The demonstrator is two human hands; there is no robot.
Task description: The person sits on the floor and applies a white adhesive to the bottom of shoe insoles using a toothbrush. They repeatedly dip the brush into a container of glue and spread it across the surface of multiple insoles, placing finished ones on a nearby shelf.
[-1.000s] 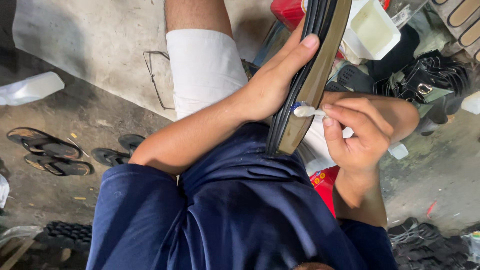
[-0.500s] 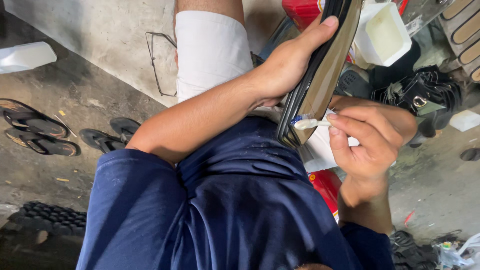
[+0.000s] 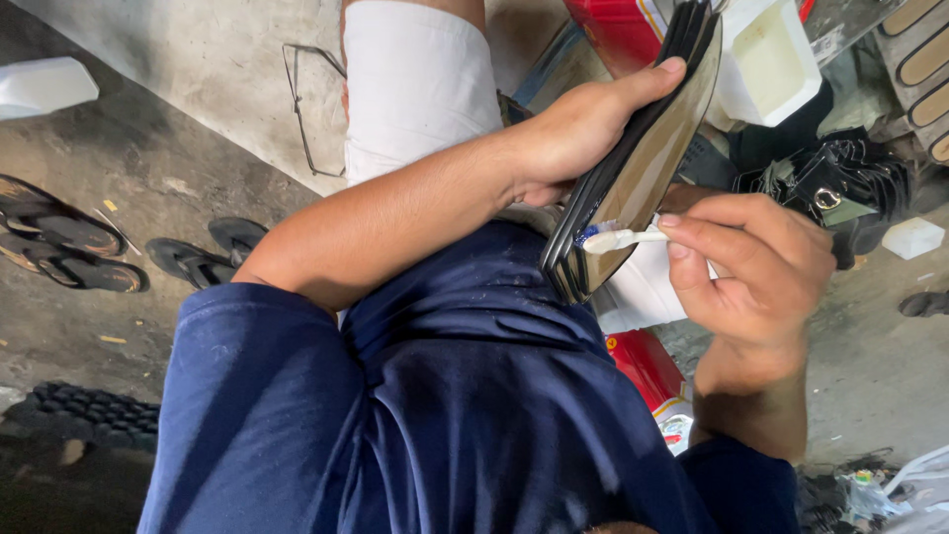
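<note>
The left hand (image 3: 578,133) grips a flat shoe sole (image 3: 643,158) — dark edge, glossy tan face — holding it upright and tilted, fingers wrapped behind it and the thumb laid along its upper edge. The right hand (image 3: 756,272), just to the right of the sole, pinches the white handle of a small brush (image 3: 618,238) between thumb and fingers; the brush head, white with a touch of blue, rests against the lower part of the sole's tan face. Below the sole lies the person's lap in dark blue cloth, and behind it a knee in white shorts (image 3: 415,84). Above and right of the sole stands a white plastic tub (image 3: 766,64), with a red container (image 3: 618,30) just left of that tub. Further right of the sole sits a heap of black straps with a metal ring (image 3: 830,188). Well to the left of the sole, dark sandals (image 3: 74,242) lie on the stained concrete floor — a wire frame (image 3: 306,109) rests between them and the knee
</note>
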